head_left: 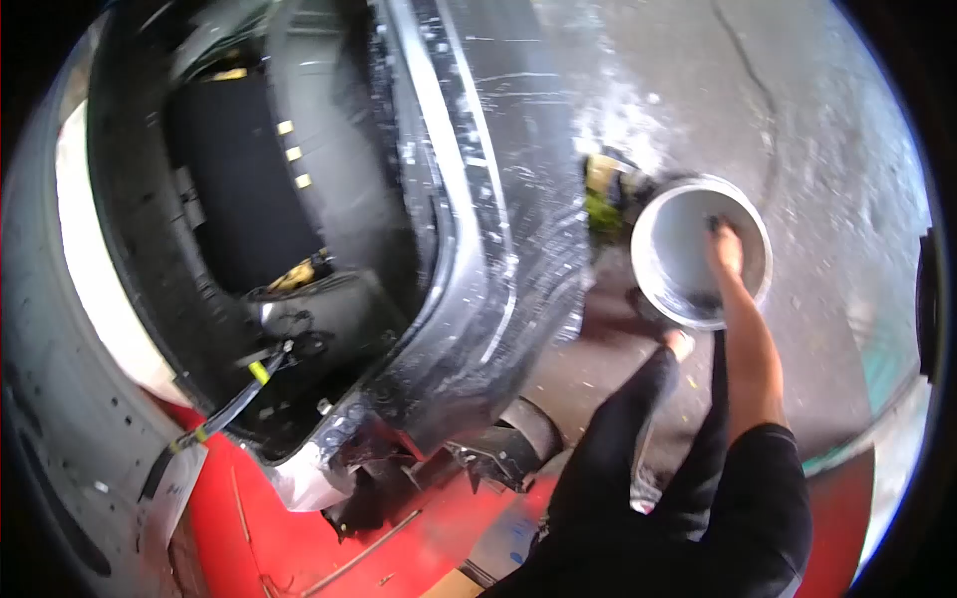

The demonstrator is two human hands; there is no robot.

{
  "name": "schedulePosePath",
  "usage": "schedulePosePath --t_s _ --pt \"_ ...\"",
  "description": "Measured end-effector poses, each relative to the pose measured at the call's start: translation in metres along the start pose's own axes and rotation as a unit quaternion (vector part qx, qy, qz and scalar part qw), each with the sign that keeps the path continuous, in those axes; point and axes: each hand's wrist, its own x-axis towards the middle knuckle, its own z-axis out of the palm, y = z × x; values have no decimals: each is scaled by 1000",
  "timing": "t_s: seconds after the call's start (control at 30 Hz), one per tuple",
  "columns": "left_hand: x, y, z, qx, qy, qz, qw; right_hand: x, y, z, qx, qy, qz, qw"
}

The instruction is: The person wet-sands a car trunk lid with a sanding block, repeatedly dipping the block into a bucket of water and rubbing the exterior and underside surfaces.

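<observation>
My right hand [727,249] reaches down into a round, light-grey bucket [649,204] that stands on the wet floor. Its fingers are closed around a small dark thing, too blurred to name. To the left of the bucket is a dark car body panel [533,189], wet and streaked with what looks like suds. My left hand is out of sight.
Left of the panel gapes the car body's opening with a dark interior [239,179]; a cable [234,407] with yellow tape hangs there. Loose dark parts [498,450] lie by a red surface [439,518]. Yellow and green items [602,199] sit beside the bucket.
</observation>
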Motion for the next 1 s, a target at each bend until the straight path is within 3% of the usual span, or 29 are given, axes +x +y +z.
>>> schedulePosePath --t_s 0.03,0.07,0.17,0.2,0.23,0.27,0.3,0.33,0.37,0.43,0.5,0.57,0.6,0.63,0.8,0.87,0.97,1.0 --pt "5 3 -10 6 -6 9 1000 42 49 51 63 60 -10 996" --pt "9 6 -20 14 -10 19 1000 71 77 85 7 57 -23 998" --pt "23 18 -48 9 -33 21 999 89 114 119 -28 -51 -114 992" --pt "27 26 -54 -2 -39 6 999 58 76 94 45 -64 -55 995" --pt "31 29 -62 -3 -37 1 999 60 88 118 124 29 -89 988" --pt "40 40 -52 -26 -47 -31 998 33 66 103 210 24 -25 977" --pt "47 49 -43 -54 -48 -67 995 10 54 91 243 40 -76 966" --pt "53 58 -38 -83 -46 -102 990 1 41 91 300 17 29 953" --pt "62 62 -29 -110 -42 -144 983 -1 43 88 412 -118 9 904" --pt "81 59 -28 -136 -50 -207 967 -12 22 107 534 -51 -42 843" --pt "90 34 -33 -187 -27 -263 946 -133 -68 12 531 -114 -22 839" --pt "96 -8 -42 -236 -38 -268 933 -162 -99 16 566 -183 -51 802" --pt "96 -30 -45 -264 -37 -284 921 -217 -148 -22 561 -193 -81 801" --pt "96 -50 -48 -274 -39 -292 915 -241 -179 -37 560 -274 -139 770" --pt "90 -142 -54 -329 -41 -326 885 -430 -355 -104 557 -301 -283 720" --pt "97 -156 -54 -343 -14 -355 870 -514 -417 -148 583 -372 -371 620" --pt "95 -174 -50 -363 5 -383 849 -607 -482 -167 554 -416 -442 570" --pt "94 -178 -50 -369 4 -383 847 -632 -501 -165 535 -374 -489 579"
